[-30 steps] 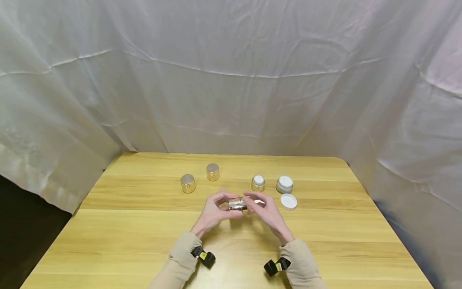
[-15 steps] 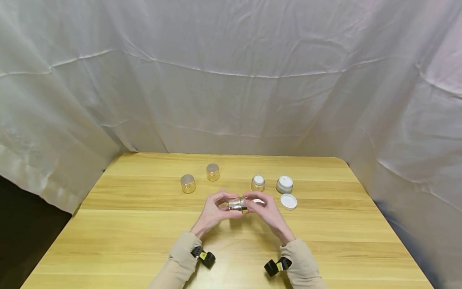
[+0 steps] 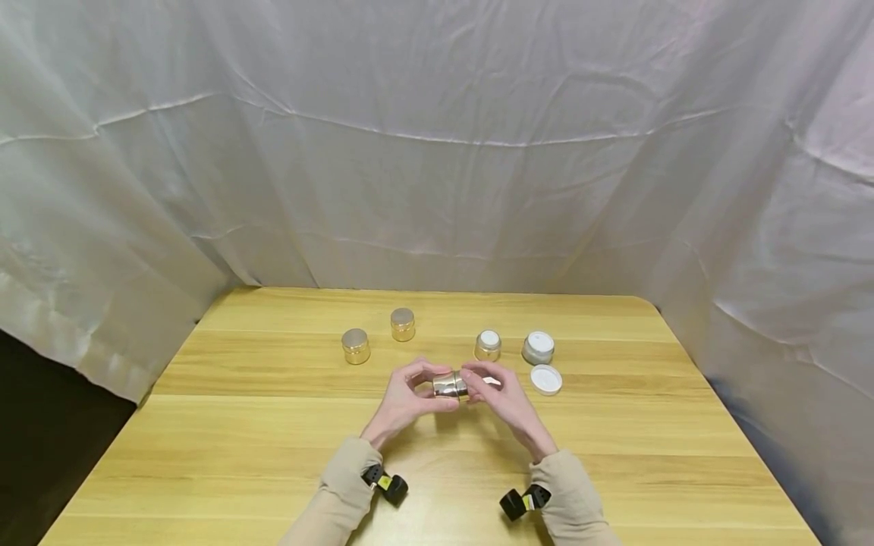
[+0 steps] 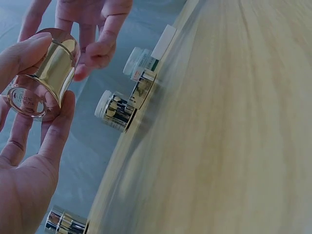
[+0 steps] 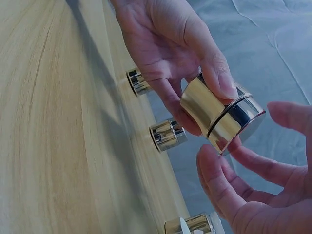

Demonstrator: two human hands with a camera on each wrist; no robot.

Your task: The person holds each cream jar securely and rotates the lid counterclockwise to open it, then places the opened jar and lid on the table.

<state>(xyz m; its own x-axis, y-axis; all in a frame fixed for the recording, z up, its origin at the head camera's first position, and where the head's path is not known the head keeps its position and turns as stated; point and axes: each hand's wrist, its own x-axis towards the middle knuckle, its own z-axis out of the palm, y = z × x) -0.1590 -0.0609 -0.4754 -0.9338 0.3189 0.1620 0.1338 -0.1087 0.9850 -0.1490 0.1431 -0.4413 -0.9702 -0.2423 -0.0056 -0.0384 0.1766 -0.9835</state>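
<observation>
Jar (image 3: pixel 445 386), lower centre: your left hand (image 3: pixel 403 396) grips it, right hand (image 3: pixel 507 397) curls round the lid (image 5: pixel 245 116). Brace; twist squarely.

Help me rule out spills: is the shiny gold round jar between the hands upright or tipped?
Tipped: the jar lies sideways in the left hand, one end facing the right hand.

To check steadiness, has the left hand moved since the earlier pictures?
No: in the head view, the left hand keeps its place against the table's far edge.
</observation>
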